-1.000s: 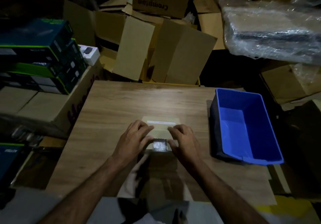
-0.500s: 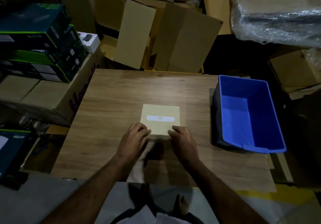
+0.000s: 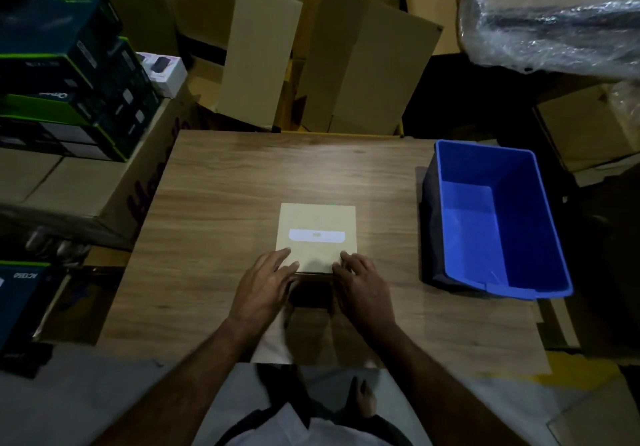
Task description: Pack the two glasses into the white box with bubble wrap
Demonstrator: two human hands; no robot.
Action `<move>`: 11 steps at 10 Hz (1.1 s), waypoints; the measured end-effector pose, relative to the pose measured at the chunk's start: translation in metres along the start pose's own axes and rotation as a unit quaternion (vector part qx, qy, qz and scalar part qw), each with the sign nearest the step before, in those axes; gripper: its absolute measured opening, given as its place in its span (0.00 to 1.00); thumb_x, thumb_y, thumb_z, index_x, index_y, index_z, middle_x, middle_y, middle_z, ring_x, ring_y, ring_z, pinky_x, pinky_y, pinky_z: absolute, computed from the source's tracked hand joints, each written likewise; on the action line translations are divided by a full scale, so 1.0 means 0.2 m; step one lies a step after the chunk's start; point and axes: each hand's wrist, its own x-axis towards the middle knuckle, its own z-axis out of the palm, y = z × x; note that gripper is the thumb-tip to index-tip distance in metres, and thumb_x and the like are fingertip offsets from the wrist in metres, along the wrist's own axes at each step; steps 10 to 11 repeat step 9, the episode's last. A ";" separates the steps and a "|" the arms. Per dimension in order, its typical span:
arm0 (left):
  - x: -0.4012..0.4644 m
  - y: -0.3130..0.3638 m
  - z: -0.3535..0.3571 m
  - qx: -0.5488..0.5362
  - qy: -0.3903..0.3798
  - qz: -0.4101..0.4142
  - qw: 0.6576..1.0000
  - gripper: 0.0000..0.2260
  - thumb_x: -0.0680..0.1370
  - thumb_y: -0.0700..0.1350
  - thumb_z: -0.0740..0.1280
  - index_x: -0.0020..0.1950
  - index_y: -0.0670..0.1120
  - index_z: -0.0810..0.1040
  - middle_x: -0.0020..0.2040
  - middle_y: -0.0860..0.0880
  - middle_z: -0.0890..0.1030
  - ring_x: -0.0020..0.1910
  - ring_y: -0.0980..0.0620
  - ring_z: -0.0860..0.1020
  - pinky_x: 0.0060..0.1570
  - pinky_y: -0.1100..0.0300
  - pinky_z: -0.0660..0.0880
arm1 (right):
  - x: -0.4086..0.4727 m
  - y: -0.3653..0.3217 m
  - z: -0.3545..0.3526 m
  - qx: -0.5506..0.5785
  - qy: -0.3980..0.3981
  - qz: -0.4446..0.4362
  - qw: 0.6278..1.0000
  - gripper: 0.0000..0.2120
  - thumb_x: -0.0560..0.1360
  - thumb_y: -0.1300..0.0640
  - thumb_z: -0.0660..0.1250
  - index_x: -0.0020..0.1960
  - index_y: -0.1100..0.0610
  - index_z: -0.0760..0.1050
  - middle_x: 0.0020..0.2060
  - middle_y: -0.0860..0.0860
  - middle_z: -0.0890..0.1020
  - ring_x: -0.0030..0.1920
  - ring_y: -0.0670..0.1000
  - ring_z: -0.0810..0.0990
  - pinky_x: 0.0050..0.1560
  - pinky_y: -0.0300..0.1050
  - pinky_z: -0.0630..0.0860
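A small pale box (image 3: 317, 224) with a white label strip (image 3: 316, 235) across its lid stands shut on the wooden table (image 3: 225, 203). My left hand (image 3: 265, 284) rests with its fingertips on the lid's near left corner. My right hand (image 3: 360, 284) presses the near right corner the same way. Both hands have their fingers spread flat and grip nothing. No glasses or bubble wrap show; the inside of the box is hidden.
An empty blue plastic bin (image 3: 498, 220) stands at the table's right edge. Dark boxes (image 3: 65, 75) are stacked on cartons at the left. Flattened cartons (image 3: 311, 57) lean behind the table, and a plastic-wrapped bundle (image 3: 550, 16) lies at the top right.
The lid has come down over the shiny wrap that showed at the box's near side. The box now lies fully shut, and my fingertips sit on its near corners.
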 end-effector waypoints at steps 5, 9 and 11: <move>0.44 -0.05 -0.03 0.048 -0.048 0.009 0.998 0.21 0.73 0.37 0.73 0.65 0.47 0.82 0.73 0.44 0.75 0.71 0.45 0.74 0.69 0.54 0.71 | 0.41 0.13 0.05 0.010 -0.044 0.042 0.998 0.22 0.75 0.67 0.68 0.67 0.55 0.78 0.73 0.55 0.73 0.75 0.59 0.68 0.64 0.53 0.77; 0.59 0.07 -0.20 0.082 0.059 0.011 0.995 0.21 0.83 0.53 0.60 0.71 0.44 0.75 0.74 0.42 0.72 0.72 0.43 0.71 0.70 0.49 0.68 | 0.57 0.15 -0.18 0.014 0.043 0.036 0.998 0.28 0.79 0.52 0.58 0.78 0.58 0.65 0.78 0.59 0.65 0.78 0.58 0.61 0.79 0.54 0.57; 0.59 0.07 -0.20 0.082 0.059 0.011 0.995 0.21 0.83 0.53 0.60 0.71 0.44 0.75 0.74 0.42 0.72 0.72 0.43 0.71 0.70 0.49 0.68 | 0.57 0.15 -0.18 0.014 0.043 0.036 0.998 0.28 0.79 0.52 0.58 0.78 0.58 0.65 0.78 0.59 0.65 0.78 0.58 0.61 0.79 0.54 0.57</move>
